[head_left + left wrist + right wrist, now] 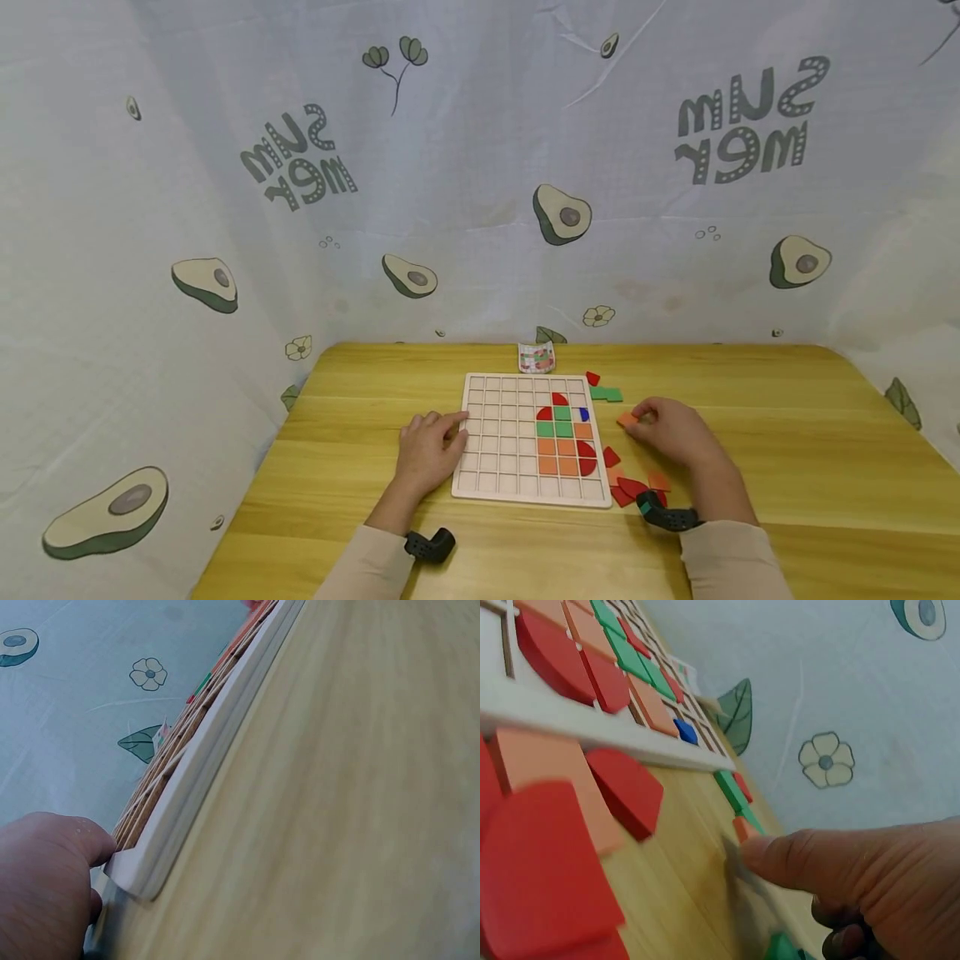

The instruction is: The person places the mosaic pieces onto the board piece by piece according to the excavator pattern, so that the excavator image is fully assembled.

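Note:
A pale wooden grid board [487, 498] lies on the table, with red, green, orange and blue pieces set in cells on its right half. My left hand [429, 454] rests at the board's left edge, its index finger reaching onto the rim. In the left wrist view the left hand [45, 877] touches the frame near a corner. Right of the board, my right hand [671, 429] pinches an orange tile [626, 420] between thumb and fingers. In the right wrist view the thumb partly hides this orange tile [742, 829].
Loose green tiles [611, 394] and a red piece [592, 378] lie by the board's upper right corner. Several red pieces [632, 488] and orange tiles [659, 482] are heaped by its lower right side. A small patterned card [536, 358] stands behind the board, before the printed curtain [480, 308].

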`<action>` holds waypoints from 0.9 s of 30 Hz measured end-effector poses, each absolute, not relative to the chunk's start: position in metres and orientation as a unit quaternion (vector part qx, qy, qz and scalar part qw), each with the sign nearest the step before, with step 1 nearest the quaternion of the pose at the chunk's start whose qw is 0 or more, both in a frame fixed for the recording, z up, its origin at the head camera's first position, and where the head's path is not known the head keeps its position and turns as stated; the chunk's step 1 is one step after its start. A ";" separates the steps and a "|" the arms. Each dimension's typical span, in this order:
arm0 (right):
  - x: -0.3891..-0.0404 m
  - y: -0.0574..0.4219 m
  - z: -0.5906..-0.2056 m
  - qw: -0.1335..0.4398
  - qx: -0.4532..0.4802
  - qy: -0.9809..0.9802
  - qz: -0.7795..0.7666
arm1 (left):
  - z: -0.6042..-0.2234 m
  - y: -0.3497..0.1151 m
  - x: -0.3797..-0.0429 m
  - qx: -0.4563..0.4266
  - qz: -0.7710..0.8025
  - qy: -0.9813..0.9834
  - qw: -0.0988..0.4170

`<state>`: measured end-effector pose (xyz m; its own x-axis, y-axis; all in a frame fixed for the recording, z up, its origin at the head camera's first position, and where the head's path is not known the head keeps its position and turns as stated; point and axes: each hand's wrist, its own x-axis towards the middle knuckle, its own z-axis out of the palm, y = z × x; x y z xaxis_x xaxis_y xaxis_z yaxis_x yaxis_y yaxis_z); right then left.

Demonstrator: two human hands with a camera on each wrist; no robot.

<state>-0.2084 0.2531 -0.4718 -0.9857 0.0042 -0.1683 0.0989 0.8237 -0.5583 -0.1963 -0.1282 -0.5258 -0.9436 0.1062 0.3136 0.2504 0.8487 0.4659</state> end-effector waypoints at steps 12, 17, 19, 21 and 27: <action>-0.209 0.196 -0.464 0.090 -0.047 0.940 -0.327 | -0.525 -0.128 -0.199 -0.097 -0.258 -0.951 0.139; -0.212 0.178 -0.465 0.091 -0.079 0.938 -0.325 | -0.523 -0.130 -0.200 -0.096 -0.261 -0.950 0.144; -0.213 0.175 -0.467 0.084 -0.090 0.942 -0.313 | -0.523 -0.131 -0.200 -0.096 -0.261 -0.950 0.145; -0.215 0.172 -0.470 0.081 -0.096 0.945 -0.301 | -0.522 -0.131 -0.200 -0.093 -0.263 -0.950 0.142; -0.220 0.169 -0.471 0.079 -0.096 0.954 -0.272 | -0.524 -0.130 -0.199 -0.094 -0.265 -0.950 0.135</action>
